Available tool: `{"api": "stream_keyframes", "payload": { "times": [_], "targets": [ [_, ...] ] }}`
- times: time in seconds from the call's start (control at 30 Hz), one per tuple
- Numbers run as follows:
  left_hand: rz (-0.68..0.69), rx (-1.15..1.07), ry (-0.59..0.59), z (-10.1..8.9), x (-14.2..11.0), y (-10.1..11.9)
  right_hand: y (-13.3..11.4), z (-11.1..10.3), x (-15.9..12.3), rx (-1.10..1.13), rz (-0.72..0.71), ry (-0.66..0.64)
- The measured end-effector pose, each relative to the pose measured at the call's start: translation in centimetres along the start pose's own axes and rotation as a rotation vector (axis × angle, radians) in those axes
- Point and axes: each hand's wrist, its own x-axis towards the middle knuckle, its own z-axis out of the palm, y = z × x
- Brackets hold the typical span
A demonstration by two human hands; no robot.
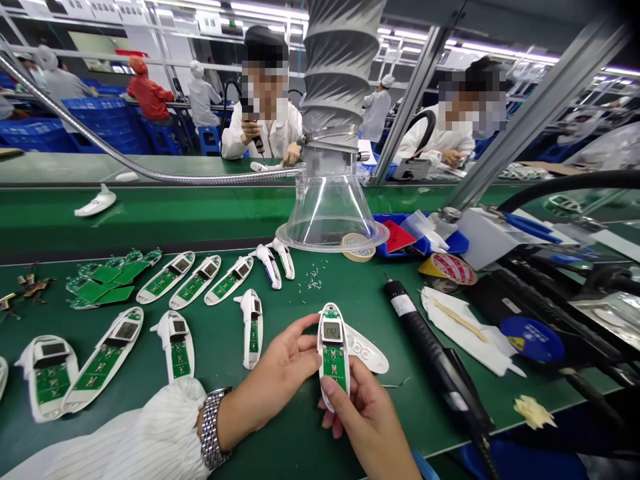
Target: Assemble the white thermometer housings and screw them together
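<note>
White plastic housing, with its green circuit board and small display, we hold closed between our fingers: left hand at one side, right hand at lower end. It is above the green bench mat, just beside a loose white cover, with more housings lying near.

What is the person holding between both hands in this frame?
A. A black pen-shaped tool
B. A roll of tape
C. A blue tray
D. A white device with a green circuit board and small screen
D. The white device is gripped between the left hand and right hand, with its green circuit board and small screen facing up.
</note>
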Motion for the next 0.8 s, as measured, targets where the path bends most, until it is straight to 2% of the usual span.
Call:
{"api": "stream_keyframes", "payload": {
  "times": [0.33, 0.6, 0.8],
  "targets": [
    [0.033, 0.101, -0.050, -0.2, 0.2, -1.0, -0.1, 0.4, -0.1, -0.051, -0.054, 0.043],
    [0.076, 0.156, -0.129, -0.5, 0.1, -1.2, 1.2, 0.5, 0.0, -0.181, -0.145, 0.046],
    [0.051, 0.163, -0.069, -0.6, 0.3, -1.6, 1.3, 0.6, 0.1, -0.231, -0.177, 0.064]
  ]
}}
